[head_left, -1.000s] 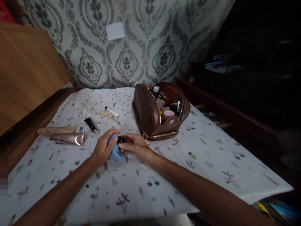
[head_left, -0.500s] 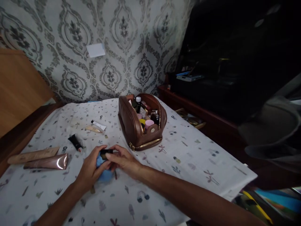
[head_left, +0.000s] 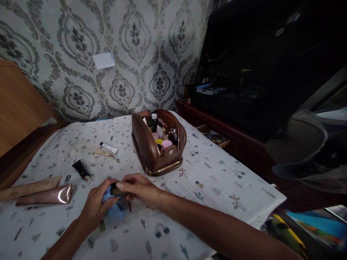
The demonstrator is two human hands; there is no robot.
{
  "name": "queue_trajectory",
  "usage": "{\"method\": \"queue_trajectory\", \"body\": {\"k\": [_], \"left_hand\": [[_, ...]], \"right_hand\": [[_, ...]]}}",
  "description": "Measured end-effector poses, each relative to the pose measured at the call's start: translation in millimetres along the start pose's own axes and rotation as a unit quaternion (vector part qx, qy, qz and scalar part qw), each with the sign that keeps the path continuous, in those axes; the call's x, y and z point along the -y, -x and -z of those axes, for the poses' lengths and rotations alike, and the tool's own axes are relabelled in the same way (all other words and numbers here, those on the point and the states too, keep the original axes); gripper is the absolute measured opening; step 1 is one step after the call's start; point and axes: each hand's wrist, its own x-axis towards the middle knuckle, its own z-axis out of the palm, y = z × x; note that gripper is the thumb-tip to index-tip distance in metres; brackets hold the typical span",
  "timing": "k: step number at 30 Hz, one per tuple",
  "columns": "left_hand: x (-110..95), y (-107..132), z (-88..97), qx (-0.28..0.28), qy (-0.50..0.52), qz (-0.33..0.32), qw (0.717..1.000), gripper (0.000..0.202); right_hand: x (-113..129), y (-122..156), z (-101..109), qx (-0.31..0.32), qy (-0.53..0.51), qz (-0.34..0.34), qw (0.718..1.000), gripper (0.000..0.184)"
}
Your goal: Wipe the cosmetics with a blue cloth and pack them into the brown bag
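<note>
My left hand point(head_left: 96, 207) is closed round a light blue cloth point(head_left: 115, 213) just above the patterned tablecloth point(head_left: 217, 180). My right hand point(head_left: 138, 188) pinches a small dark tube-shaped cosmetic point(head_left: 117, 190), and its end is pressed into the cloth. Both hands meet at the table's front middle. An open brown cosmetic pouch point(head_left: 151, 150) stands behind them, packed with several small bottles and jars.
To the left lie a rose-gold tube point(head_left: 46, 195), a beige tube point(head_left: 29, 187), a small black tube point(head_left: 80, 169) and two thin tubes point(head_left: 108, 150). Dark wooden furniture point(head_left: 225, 126) and a dark bag stand on the right. A patterned wall rises behind.
The view has swung right and down, so everything shifted left in the frame. My hands stay together on the cloth and the dark cosmetic, which has turned slightly in my right fingers.
</note>
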Motion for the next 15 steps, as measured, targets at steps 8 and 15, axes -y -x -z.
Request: {"method": "queue_trajectory", "body": {"k": [8, 15], "left_hand": [[-14.9, -10.7, -2.4, -0.032, 0.185, 0.201, 0.961, 0.056], [-30.6, -16.2, -3.8, -0.051, 0.34, 0.328, 0.88, 0.063]], "right_hand": [[-2.5, -4.3, 2.7, -0.021, 0.007, 0.078, 0.997, 0.072], [-4.0, 1.5, 5.1, -0.086, 0.259, 0.258, 0.927, 0.053]]}}
